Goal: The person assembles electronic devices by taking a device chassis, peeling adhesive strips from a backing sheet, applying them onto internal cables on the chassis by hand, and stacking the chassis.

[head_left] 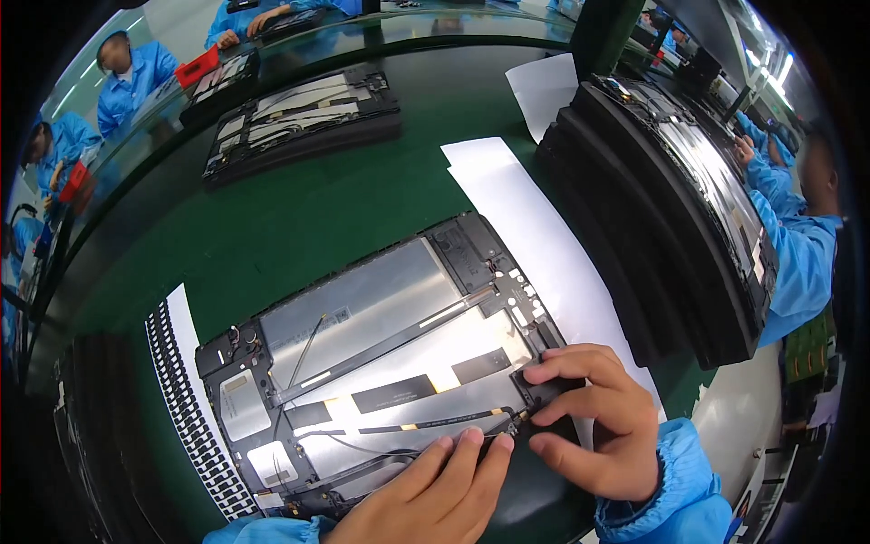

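An opened tablet [362,308] lies at a slant in front of me, its inside facing up. Silver battery panels, black tape strips and thin flex cables fill its frame. My left hand [435,494] lies along the tablet's near edge, fingers stretched out, fingertips by a thin black cable [444,423]. At the right near corner, my right hand [603,412] has its fingers bent and apart. Its index fingertip touches a black part [541,390] in that corner; the thumb tip hovers just off the edge. Nothing shows held in either hand, though the palm-side of the left is hidden.
White paper sheets [535,227] lie beyond the tablet's right end. A strip of small black labels [186,390] is at its left. Tall black trays with tablets [652,208] stand right; another tray [304,118] sits far. Co-workers in blue [797,245] are around the bench.
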